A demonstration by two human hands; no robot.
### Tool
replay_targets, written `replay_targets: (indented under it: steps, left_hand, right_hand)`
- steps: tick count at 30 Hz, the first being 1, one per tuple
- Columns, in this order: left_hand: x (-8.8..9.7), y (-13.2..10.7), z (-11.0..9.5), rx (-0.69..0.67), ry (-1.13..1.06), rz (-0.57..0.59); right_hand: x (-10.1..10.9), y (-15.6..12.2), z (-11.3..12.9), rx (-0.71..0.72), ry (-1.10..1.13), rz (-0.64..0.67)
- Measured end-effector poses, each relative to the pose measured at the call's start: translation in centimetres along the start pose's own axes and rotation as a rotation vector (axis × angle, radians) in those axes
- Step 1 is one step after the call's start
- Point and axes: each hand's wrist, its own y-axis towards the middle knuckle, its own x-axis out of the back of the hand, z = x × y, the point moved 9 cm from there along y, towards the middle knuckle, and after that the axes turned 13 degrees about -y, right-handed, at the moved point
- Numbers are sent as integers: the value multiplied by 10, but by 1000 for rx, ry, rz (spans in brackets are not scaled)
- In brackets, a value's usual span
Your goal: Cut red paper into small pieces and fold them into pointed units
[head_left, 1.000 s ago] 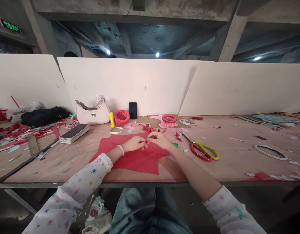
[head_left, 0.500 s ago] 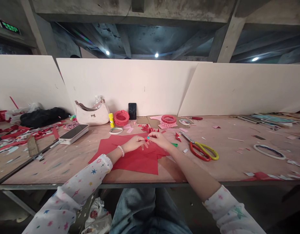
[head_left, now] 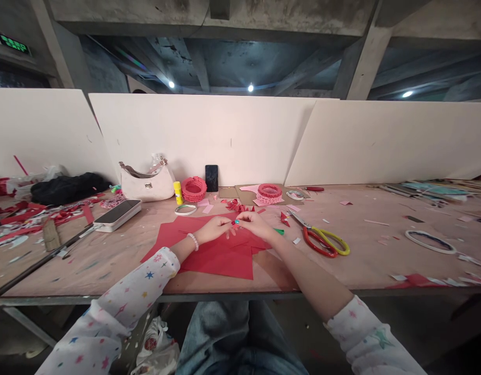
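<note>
We can barely make out the small red paper piece (head_left: pixel 235 224): our fingertips cover most of it, and what shows is too small for us to read its folds. Our sleeves run off the bottom edge of the view, so the elbows are cut off.

The piece seems to lie with its long axis across, from one hand to the other, but we cannot tell which end is its tip.

Our left hand (head_left: pixel 213 229) and right hand (head_left: pixel 256 224) meet fingertip to fingertip. Each pinches one end of the piece, with the other fingers curled in. Both hands sit low over the red paper sheets (head_left: pixel 220 258), which spread beneath them and toward us on the table (head_left: pixel 107 260). A bead bracelet (head_left: pixel 193 241) circles the left wrist.

Just beyond the fingertips lies a cluster of folded red bits (head_left: pixel 236 205). The scissors (head_left: pixel 322 240) lie near the right hand's outer side, handles toward us.
</note>
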Motion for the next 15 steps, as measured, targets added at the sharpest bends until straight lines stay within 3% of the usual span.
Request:
replay_targets:
  steps: [10,15]
  left_hand:
    - [0,0,5,34,-23,-18]
    - [0,1,6,33,-40,-25]
  right_hand:
    - [1,3,-12,-65,-22,-33]
    - [3,3,-6,-30,-12,-46]
